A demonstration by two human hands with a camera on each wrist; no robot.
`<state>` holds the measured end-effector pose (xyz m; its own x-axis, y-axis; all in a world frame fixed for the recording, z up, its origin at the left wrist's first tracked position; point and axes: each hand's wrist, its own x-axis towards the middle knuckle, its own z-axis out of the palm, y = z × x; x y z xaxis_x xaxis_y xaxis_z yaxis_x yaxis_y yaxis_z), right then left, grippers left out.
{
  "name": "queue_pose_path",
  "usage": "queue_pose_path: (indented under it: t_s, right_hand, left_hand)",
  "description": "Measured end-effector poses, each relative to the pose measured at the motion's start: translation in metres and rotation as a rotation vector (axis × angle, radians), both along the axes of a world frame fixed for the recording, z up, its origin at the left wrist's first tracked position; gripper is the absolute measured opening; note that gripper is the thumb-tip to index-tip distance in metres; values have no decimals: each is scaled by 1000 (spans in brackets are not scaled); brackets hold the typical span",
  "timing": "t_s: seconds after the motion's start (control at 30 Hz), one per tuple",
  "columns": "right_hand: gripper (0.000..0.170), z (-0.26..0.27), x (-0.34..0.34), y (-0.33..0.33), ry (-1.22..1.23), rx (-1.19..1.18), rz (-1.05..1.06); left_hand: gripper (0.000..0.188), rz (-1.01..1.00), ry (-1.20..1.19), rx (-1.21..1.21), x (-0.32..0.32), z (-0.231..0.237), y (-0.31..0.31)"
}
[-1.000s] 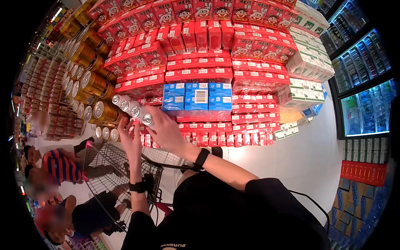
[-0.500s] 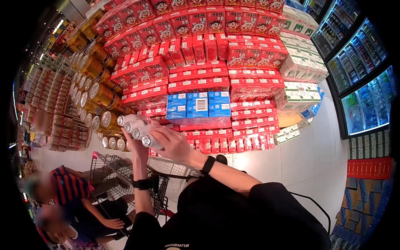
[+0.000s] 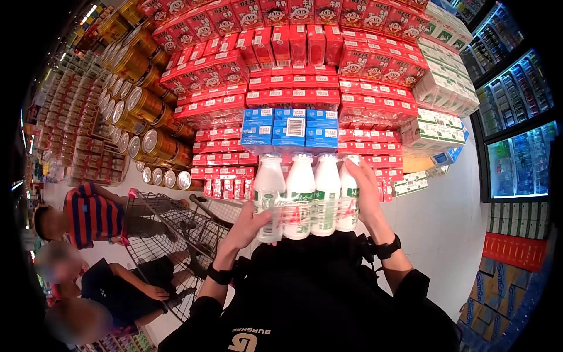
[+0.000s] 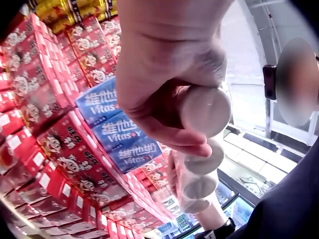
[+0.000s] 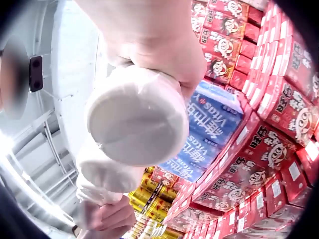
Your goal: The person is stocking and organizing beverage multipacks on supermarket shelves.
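A wrapped row of several white bottles point(image 3: 300, 199) with green and red print stands upright between the two hands in the head view. At its left end the left hand point(image 3: 245, 227) grips the outer bottle, thumb in front. The right hand point(image 3: 367, 196) holds the bottle at the other end. From the left wrist view, the left hand point(image 4: 169, 74) curls its fingers round the end bottle, with round white bases point(image 4: 205, 112) showing. In the right wrist view the right hand point(image 5: 154, 42) is against a bottle point(image 5: 137, 117), its fingertips hidden.
Behind the bottles rise stacked red cartons point(image 3: 293, 97) with a blue pack point(image 3: 290, 130) among them. Gold cans point(image 3: 158, 146) are piled at left, above a wire shopping cart point(image 3: 170, 229) and several people. White-green cartons point(image 3: 440, 94) and lit fridges point(image 3: 522, 161) stand at right.
The bottles have come from the left, beside the gold cans, to the middle before the body, and turned from caps-first to labels showing. The hands have spread to the two ends.
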<state>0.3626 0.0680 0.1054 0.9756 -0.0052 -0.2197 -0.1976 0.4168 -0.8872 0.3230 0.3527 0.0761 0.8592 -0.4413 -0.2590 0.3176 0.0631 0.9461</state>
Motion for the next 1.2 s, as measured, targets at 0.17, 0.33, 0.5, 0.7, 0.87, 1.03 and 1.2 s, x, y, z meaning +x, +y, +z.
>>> queue_pose_path:
  t_s: [0.17,0.33,0.5,0.7,0.87,1.03,1.2]
  right_hand:
    - [33,-7,-12,-17,242,6,-178]
    - [40,-50,-14,-37,296,262,-49]
    - [42,-41,-14,-34,395,330,-81]
    - [41,-45,-12,-41,371,365,-71]
    - [39,-53,-8,-55,357,380,-65]
    - [50,-11,-16,-68,234,119,-34]
    - [69,-28,-56,-66,290,20,142]
  left_hand:
    - [45,8,-82,3,7,29,-42]
    - [40,-130,-179,14,18,30,-59]
    - [48,-168,-313,119,25,32,-76]
    - [47,-184,-277,161,30,48,-83]
    - [43,-134,-249,191,27,40,-82]
    - [61,-93,295,-94,26,35,-78]
    - [58,-11,324,-186,17,16,-78]
